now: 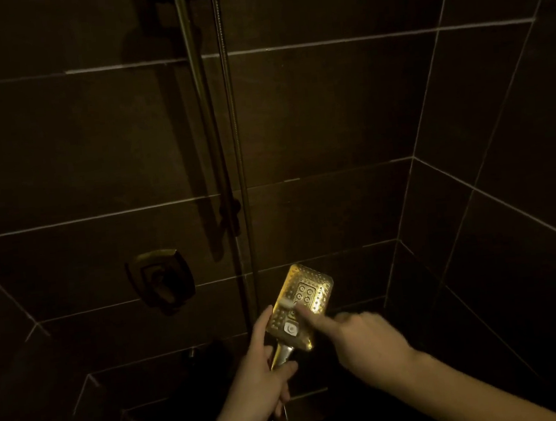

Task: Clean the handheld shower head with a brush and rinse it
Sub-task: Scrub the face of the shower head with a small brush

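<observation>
A rectangular gold shower head (314,287) faces up toward me, its nozzle plate lit and a white button near its lower end. My left hand (256,379) is wrapped around its metal handle. My right hand (369,341) comes in from the right with the index finger stretched out over the nozzle plate. It presses a small brush (285,302) against the plate. Only the brush's white bristle end shows, at the plate's left edge; the rest is hidden under the finger.
Dark tiled walls close in at the front and right. A vertical slide bar (199,115) and the hose (236,146) run down the wall above the shower head. A square valve handle (160,281) sits on the wall to the left. The scene is very dim.
</observation>
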Tool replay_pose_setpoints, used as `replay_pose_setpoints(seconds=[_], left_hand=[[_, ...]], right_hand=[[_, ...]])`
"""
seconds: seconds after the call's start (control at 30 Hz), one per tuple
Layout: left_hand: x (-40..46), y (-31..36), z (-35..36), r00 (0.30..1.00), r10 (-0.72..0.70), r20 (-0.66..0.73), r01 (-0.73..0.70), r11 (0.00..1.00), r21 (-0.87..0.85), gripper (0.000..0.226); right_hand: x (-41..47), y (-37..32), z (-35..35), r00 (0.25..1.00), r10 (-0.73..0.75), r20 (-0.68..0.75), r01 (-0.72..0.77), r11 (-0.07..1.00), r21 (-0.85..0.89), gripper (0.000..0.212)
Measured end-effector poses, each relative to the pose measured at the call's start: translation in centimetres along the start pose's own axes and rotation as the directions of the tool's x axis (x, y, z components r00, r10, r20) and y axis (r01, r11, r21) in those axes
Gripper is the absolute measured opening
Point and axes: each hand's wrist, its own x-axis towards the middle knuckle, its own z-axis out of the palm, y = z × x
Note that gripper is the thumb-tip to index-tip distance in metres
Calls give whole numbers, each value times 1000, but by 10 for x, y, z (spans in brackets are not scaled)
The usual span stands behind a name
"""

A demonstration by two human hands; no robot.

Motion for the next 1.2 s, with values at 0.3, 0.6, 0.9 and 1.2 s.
replay_pose_setpoints(seconds=[0.3,0.6,0.9,1.2], left_hand=[[9,13,1,997,22,-69,-22,1000,11,80],[11,8,2,998,-36,-48,36,999,2,67],[13,8,3,998,-30,-49,30,1000,5,72],[4,7,3,999,14,-33,-14,1000,14,100]], right_hand=[[-5,-23,10,998,-64,24,65,998,-19,94],[-4,-19,12,996,-83,42,84,996,-6,98],[-2,-1,5,998,-60,36,62,997,-52,99],[-5,2,6,999,-9,49,9,1000,-7,98]])
